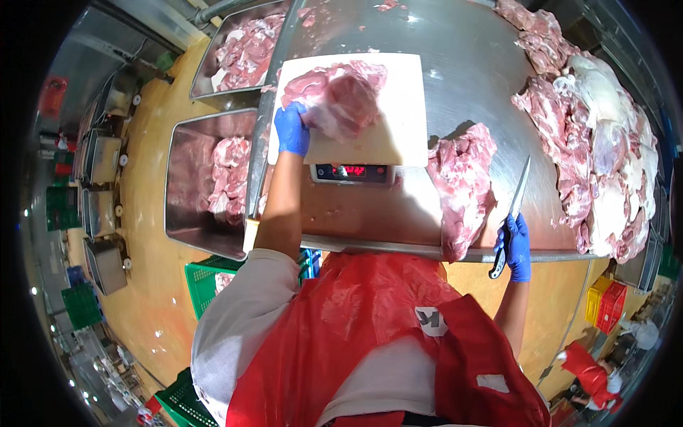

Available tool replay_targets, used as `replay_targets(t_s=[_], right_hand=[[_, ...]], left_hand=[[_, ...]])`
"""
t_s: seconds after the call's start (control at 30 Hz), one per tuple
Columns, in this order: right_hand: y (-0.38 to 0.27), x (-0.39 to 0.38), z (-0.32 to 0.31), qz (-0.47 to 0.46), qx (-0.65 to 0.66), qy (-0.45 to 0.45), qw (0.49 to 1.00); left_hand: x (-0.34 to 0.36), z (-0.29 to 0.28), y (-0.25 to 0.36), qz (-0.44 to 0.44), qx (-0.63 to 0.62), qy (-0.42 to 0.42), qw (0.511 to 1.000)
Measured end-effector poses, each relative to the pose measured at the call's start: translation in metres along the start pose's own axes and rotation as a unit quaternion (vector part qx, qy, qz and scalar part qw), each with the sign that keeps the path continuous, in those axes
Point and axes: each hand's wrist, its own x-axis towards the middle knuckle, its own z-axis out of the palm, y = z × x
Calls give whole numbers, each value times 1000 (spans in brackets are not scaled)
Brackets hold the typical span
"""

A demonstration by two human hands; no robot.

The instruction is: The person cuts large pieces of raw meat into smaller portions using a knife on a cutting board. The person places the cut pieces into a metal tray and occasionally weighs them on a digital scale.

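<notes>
My left hand (292, 129), in a blue glove, grips the left edge of a large piece of raw meat (341, 99). That piece lies on a white board (402, 107) resting on a scale with a red lit display (351, 171). At the right, my blue-gloved right hand (518, 245) is closed around the dark handle of a knife (519, 188), its blade pointing away from me. Between the scale and the knife another piece of meat (466, 188) lies on the steel table, reaching its near edge.
A big heap of meat (605, 142) covers the table's (477, 64) right side. Left of the table stand two steel bins (183, 185) (206, 71) with cut meat inside. A green crate (203, 285) sits below the near left corner. Another person (590, 377) is far off at lower right.
</notes>
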Motion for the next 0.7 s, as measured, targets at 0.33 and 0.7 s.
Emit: replay_targets(t_s=[0.33, 0.7], right_hand=[[-16, 47, 125, -121, -1, -89, 989], [-36, 28, 192, -197, -60, -107, 973]], left_hand=[[-119, 3, 80, 249, 599, -117, 752], [-86, 44, 53, 207, 577, -101, 784]])
